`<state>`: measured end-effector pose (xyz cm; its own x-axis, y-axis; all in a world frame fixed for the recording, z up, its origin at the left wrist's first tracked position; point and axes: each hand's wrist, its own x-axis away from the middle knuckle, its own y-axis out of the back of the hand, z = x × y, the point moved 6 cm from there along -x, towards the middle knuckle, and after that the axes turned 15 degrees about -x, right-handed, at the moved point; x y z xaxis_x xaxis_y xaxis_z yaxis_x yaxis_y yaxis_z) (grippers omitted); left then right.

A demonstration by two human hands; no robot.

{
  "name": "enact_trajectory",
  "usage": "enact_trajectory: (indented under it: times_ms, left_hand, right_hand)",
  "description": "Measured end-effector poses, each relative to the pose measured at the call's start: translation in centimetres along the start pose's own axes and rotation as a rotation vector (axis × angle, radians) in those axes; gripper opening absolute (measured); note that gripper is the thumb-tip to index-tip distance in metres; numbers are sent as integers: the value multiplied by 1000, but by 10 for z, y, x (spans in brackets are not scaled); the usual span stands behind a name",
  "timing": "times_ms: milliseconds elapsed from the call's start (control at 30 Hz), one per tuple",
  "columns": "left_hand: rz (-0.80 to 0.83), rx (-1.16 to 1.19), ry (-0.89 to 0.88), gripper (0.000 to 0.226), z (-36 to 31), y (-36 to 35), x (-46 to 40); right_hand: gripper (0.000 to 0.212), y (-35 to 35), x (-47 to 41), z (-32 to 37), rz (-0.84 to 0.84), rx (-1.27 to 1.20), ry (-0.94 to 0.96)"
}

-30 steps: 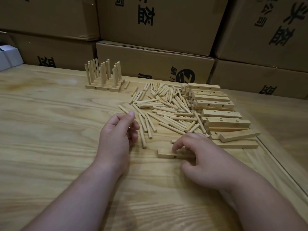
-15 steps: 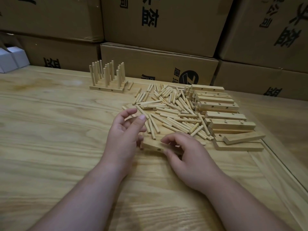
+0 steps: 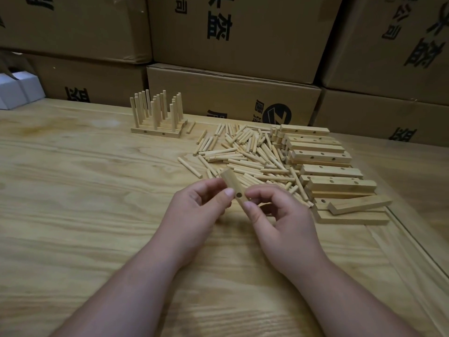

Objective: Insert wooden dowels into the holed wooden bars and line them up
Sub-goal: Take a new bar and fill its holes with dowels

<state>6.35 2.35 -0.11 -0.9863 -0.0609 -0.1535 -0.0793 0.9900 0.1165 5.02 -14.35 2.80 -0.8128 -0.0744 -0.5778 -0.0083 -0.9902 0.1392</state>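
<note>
1. Wooden bar [image 3: 232, 188] with holes is up off the worktop [image 3: 73, 190], held between both hands in the middle of the view
2. Left hand [image 3: 199, 210] pinches the bar from its left side with thumb and fingers curled round it
3. Right hand [image 3: 281, 215] pinches the near end of the bar from the right, thumb tip just under a round hole
4. Long way of the bar runs from near the hands up and away, leaning a bit to the left, and the holed face looks up at the camera
5. Loose dowels [image 3: 245, 156] lie in a big pile just past the hands, a bit to the right, so the right hand looks nearer to them
6. My guess is that one hand must let go to fetch a dowel while the other keeps the bar steady with a hole facing up
7. More holed bars [image 3: 323, 155] sit in a stack at the right of the pile
8. Finished bars with dowels standing up [image 3: 158, 117] are lined up far back on the left, well apart from the hands
9. Cardboard boxes [image 3: 230, 98] stand behind the worktop
</note>
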Motion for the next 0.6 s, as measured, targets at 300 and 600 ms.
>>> enact_trajectory:
  times_ms: [300, 600]
  left_hand:
    - [-152, 133, -39, 29, -8, 11, 4]
    - [-210, 173, 81, 39, 0, 19, 2]
  right_hand:
    - [11, 0, -1, 2, 16, 113, 28]
    - [34, 7, -2, -27, 109, 695, -291]
